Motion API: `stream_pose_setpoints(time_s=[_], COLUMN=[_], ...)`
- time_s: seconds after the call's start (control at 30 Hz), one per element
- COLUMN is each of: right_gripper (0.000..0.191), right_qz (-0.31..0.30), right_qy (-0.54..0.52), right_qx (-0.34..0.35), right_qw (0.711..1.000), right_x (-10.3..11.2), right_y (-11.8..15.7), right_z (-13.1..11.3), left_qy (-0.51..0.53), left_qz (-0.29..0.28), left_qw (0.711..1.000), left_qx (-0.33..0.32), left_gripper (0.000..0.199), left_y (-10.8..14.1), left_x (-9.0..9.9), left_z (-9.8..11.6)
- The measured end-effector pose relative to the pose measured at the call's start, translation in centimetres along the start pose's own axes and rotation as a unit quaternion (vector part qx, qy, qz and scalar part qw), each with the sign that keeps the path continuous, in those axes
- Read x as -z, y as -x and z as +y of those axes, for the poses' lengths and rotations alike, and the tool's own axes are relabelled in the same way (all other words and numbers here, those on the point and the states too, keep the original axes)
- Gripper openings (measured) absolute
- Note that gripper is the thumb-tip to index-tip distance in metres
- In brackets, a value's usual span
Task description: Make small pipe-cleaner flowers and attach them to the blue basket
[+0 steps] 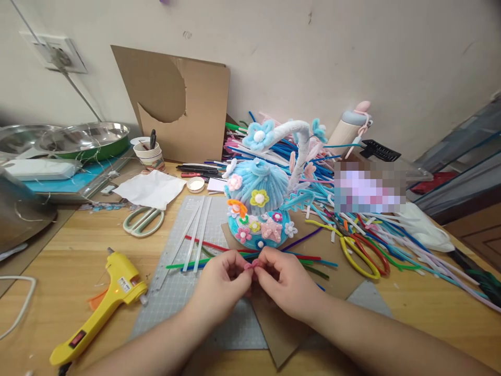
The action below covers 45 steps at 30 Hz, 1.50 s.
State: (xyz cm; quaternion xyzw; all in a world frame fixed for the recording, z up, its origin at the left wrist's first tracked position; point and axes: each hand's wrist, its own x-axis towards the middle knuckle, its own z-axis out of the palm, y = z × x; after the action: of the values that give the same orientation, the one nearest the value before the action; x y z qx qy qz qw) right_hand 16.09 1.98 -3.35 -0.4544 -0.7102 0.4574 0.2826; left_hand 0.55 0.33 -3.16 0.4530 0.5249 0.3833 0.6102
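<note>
Between its thumb and fingers, my left hand pinches a small pink fuzzy piece. The same piece is pinched from the right by my right hand, and the fingertips of both hands nearly meet. Just behind them stands a blue fuzzy craft house with colourful flowers, a pink star and a white curved stem carrying blue flowers. Red, green, blue and purple pipe cleaners lie between my hands and the house, over a grey cutting mat and brown cardboard.
A yellow glue gun lies at left, below green-handled scissors. Clear glue sticks rest on the mat. Yellow-handled scissors and many loose pipe cleaners spread at right. Cut cardboard leans on the wall.
</note>
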Motion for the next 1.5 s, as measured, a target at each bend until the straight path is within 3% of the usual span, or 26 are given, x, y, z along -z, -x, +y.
stream_pose_setpoints(time_s=[0.17,0.33,0.5,0.63,0.73,0.9,1.03,1.17,1.5], right_gripper=[0.014,0.017,0.019,0.015,0.013,0.016,0.018,0.014,0.012], right_qz=[-0.017,-0.003,0.037,-0.003,-0.024,-0.031,-0.030,-0.046,0.003], right_qy=[0.016,-0.011,0.042,0.025,-0.018,-0.201,-0.244,-0.191,-0.007], right_qx=[0.034,-0.029,-0.029,-0.006,0.000,-0.122,-0.125,-0.091,-0.014], right_qw=[0.999,1.000,0.998,1.000,1.000,0.971,0.961,0.976,1.000], right_x=[0.4,-0.1,-0.4,0.1,0.4,0.1,0.1,0.2,-0.3], right_y=[0.0,0.0,-0.1,0.0,-0.1,-0.4,-0.4,-0.2,0.1], right_z=[-0.4,0.0,0.2,-0.3,-0.7,-0.8,-0.8,-0.6,0.3], left_qy=[-0.011,0.005,-0.033,-0.030,-0.016,0.174,0.117,0.072,-0.063], left_qz=[-0.002,0.014,0.022,-0.003,-0.027,-0.027,-0.044,-0.028,0.026], left_qw=[1.000,1.000,0.999,1.000,0.999,0.984,0.992,0.997,0.998], left_qx=[-0.014,-0.024,-0.026,-0.003,0.010,0.031,0.033,0.014,-0.017], left_gripper=[0.009,0.014,0.013,0.012,0.012,0.022,0.023,0.021,0.006], left_y=[-0.1,0.2,0.2,0.0,0.0,-0.1,-0.2,-0.2,0.0], left_x=[0.3,-0.1,-0.2,0.1,0.1,0.2,0.3,0.2,0.1], left_z=[0.1,0.0,-0.4,-0.2,0.2,0.8,0.8,0.7,-0.2])
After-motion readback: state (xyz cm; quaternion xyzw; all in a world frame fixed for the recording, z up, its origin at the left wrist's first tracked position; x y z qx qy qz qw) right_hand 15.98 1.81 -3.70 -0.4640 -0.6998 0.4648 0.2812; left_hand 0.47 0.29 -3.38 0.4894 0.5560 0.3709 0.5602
